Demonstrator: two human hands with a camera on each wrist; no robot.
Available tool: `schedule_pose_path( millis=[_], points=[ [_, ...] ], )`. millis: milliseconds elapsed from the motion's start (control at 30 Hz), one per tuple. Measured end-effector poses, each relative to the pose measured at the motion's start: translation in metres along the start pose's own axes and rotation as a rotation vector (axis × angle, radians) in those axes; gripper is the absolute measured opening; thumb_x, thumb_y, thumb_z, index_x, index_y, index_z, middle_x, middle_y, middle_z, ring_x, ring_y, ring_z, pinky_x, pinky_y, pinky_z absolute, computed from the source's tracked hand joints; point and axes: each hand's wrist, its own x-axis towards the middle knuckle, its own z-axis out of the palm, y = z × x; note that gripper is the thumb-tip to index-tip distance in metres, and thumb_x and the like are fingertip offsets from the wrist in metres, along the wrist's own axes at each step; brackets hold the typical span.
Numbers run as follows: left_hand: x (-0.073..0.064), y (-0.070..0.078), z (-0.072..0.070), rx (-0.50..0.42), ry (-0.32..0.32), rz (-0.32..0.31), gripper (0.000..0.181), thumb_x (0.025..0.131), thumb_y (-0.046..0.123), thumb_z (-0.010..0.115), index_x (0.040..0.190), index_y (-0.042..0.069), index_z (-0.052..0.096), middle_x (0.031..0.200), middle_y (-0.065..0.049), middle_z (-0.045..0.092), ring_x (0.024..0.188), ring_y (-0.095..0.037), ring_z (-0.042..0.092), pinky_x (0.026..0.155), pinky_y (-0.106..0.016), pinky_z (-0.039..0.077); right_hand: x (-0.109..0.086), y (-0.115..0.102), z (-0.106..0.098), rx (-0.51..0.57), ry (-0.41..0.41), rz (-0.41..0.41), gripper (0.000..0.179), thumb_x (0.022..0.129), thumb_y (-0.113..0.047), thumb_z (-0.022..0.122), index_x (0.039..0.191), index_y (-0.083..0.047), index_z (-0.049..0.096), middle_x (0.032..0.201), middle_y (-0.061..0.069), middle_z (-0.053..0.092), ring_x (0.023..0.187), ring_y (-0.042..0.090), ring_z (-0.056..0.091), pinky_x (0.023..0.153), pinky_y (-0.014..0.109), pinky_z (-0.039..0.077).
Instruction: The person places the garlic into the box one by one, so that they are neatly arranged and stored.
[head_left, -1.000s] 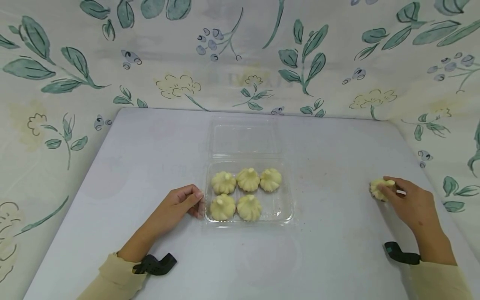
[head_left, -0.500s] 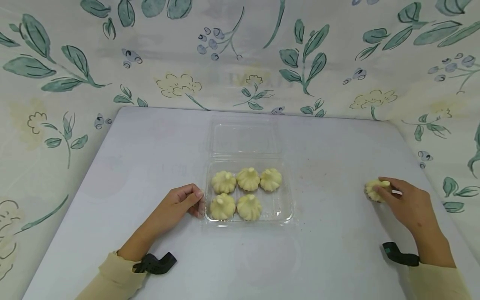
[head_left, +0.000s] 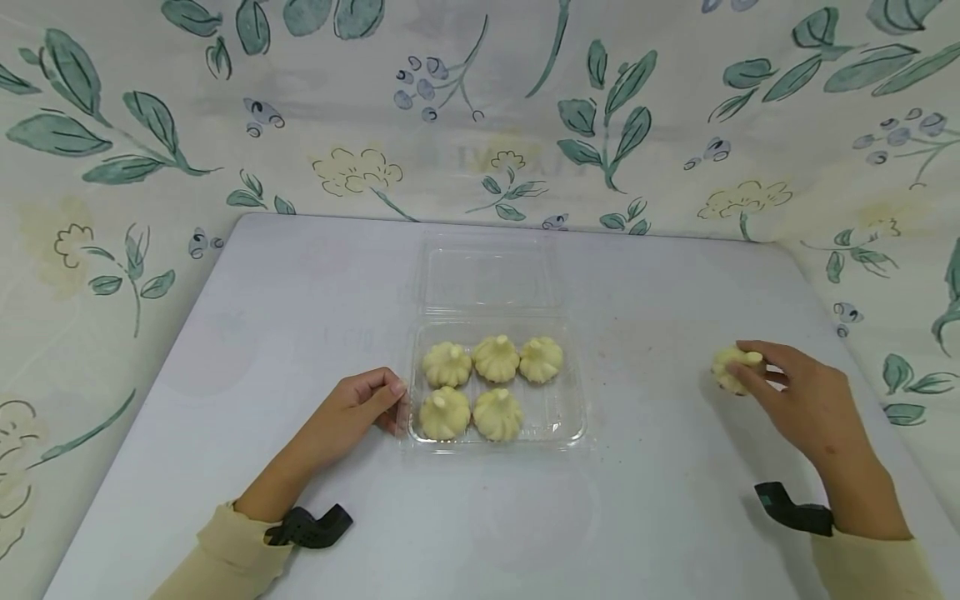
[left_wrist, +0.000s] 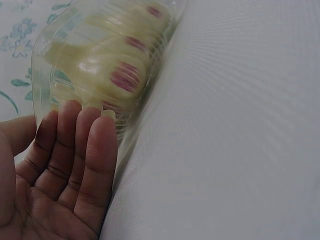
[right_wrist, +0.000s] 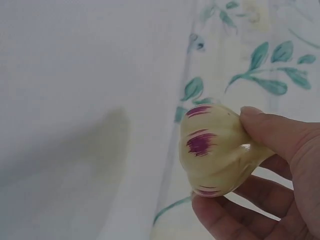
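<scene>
A pale yellow garlic bulb (head_left: 730, 369) with purple streaks is pinched between the thumb and fingers of my right hand (head_left: 806, 396), at the right of the table. The right wrist view shows this bulb (right_wrist: 212, 150) raised, its shadow falling on the tabletop. A clear plastic clamshell container (head_left: 551, 421) lies with its lid (head_left: 491, 279) folded back. Inside are several garlic bulbs (head_left: 445, 414), three along the back and two in front, with the front right spot bare. My left hand (head_left: 363, 408) pinches the container's left rim, fingers (left_wrist: 101, 145) against the outer wall.
The white table (head_left: 300, 292) carries the container near its middle. Behind and beside it hangs a leaf-patterned cloth (head_left: 495, 108). A black wrist camera (head_left: 795, 508) sits on the right wrist and another wrist camera (head_left: 311, 529) on the left.
My right hand has moved left with the garlic bulb and lifted it a little off the table. The left hand and the container have stayed in place.
</scene>
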Motion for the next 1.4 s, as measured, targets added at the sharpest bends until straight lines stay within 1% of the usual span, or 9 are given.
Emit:
schedule_pose_path(
  millis=[167, 233, 267, 333, 400, 600, 800, 1000, 1400],
  points=[
    [0.0, 0.0, 0.0, 0.004, 0.001, 0.002, 0.025, 0.111, 0.016, 0.052, 0.098, -0.002, 0.062, 0.091, -0.014, 0.064, 0.078, -0.02, 0.067, 0.071, -0.035, 0.062, 0.002, -0.021, -0.001, 0.005, 0.029, -0.09, 0.039, 0.1, -0.023, 0.075, 0.134, -0.007, 0.067, 0.13, 0.027, 0.066, 0.1, 0.053, 0.069, 0.079, 0.067, 0.056],
    [0.001, -0.001, 0.0, 0.008, 0.002, 0.003, 0.025, 0.112, 0.016, 0.052, 0.098, -0.002, 0.062, 0.091, -0.014, 0.064, 0.078, -0.02, 0.067, 0.071, -0.035, 0.062, 0.002, -0.028, 0.001, 0.02, 0.045, -0.124, 0.038, 0.097, -0.02, 0.078, 0.132, -0.008, 0.069, 0.13, 0.024, 0.067, 0.099, 0.051, 0.07, 0.078, 0.044, 0.062],
    [0.001, -0.001, 0.0, 0.01, 0.002, 0.003, 0.025, 0.112, 0.016, 0.052, 0.098, -0.002, 0.062, 0.091, -0.014, 0.065, 0.078, -0.02, 0.067, 0.071, -0.035, 0.062, 0.002, -0.031, 0.001, 0.027, 0.052, -0.14, 0.038, 0.096, -0.019, 0.079, 0.132, -0.009, 0.069, 0.13, 0.023, 0.068, 0.098, 0.05, 0.071, 0.076, 0.032, 0.061],
    [0.001, -0.002, 0.0, 0.012, 0.002, 0.004, 0.024, 0.111, 0.016, 0.052, 0.098, -0.002, 0.063, 0.091, -0.014, 0.065, 0.079, -0.02, 0.067, 0.071, -0.035, 0.062, 0.002, -0.037, 0.003, 0.044, 0.073, -0.189, 0.038, 0.094, -0.015, 0.081, 0.13, -0.01, 0.071, 0.128, 0.021, 0.069, 0.095, 0.048, 0.072, 0.073, 0.012, 0.051],
    [0.001, -0.002, 0.0, 0.014, 0.002, 0.006, 0.025, 0.112, 0.016, 0.052, 0.098, -0.002, 0.063, 0.091, -0.014, 0.065, 0.079, -0.021, 0.067, 0.071, -0.035, 0.062, 0.002, -0.044, 0.004, 0.057, 0.086, -0.233, 0.039, 0.092, -0.013, 0.083, 0.129, -0.01, 0.072, 0.126, 0.019, 0.071, 0.093, 0.046, 0.073, 0.071, 0.0, 0.037],
    [0.001, -0.002, 0.0, 0.018, 0.0, 0.003, 0.025, 0.112, 0.016, 0.052, 0.098, -0.002, 0.063, 0.091, -0.015, 0.064, 0.079, -0.022, 0.067, 0.071, -0.035, 0.061, 0.001, -0.064, 0.005, 0.069, 0.097, -0.339, 0.044, 0.086, -0.006, 0.086, 0.127, -0.011, 0.072, 0.121, 0.011, 0.074, 0.089, 0.032, 0.075, 0.075, 0.0, 0.042],
    [0.0, 0.001, 0.0, 0.012, 0.0, -0.003, 0.025, 0.112, 0.016, 0.052, 0.098, -0.002, 0.063, 0.091, -0.014, 0.065, 0.079, -0.021, 0.067, 0.072, -0.035, 0.062, 0.0, -0.085, 0.009, 0.063, 0.07, -0.385, 0.047, 0.083, -0.006, 0.088, 0.128, -0.012, 0.072, 0.12, 0.005, 0.074, 0.089, 0.017, 0.066, 0.068, 0.013, 0.052],
    [0.0, -0.001, -0.001, -0.001, -0.009, 0.011, 0.026, 0.112, 0.016, 0.051, 0.099, -0.003, 0.063, 0.092, -0.015, 0.065, 0.079, -0.021, 0.067, 0.072, -0.035, 0.062, 0.0, -0.107, 0.016, 0.079, 0.003, -0.42, 0.047, 0.085, -0.01, 0.088, 0.128, -0.012, 0.072, 0.125, 0.007, 0.073, 0.092, 0.018, 0.067, 0.065, 0.032, 0.062],
    [0.001, -0.003, -0.001, 0.007, -0.003, 0.005, 0.027, 0.112, 0.017, 0.052, 0.099, -0.002, 0.063, 0.091, -0.014, 0.065, 0.078, -0.021, 0.067, 0.071, -0.036, 0.062, 0.003, -0.137, 0.028, 0.123, -0.055, -0.539, 0.045, 0.086, -0.013, 0.087, 0.128, -0.011, 0.073, 0.129, 0.005, 0.072, 0.1, 0.019, 0.071, 0.066, 0.033, 0.061]
  ],
)
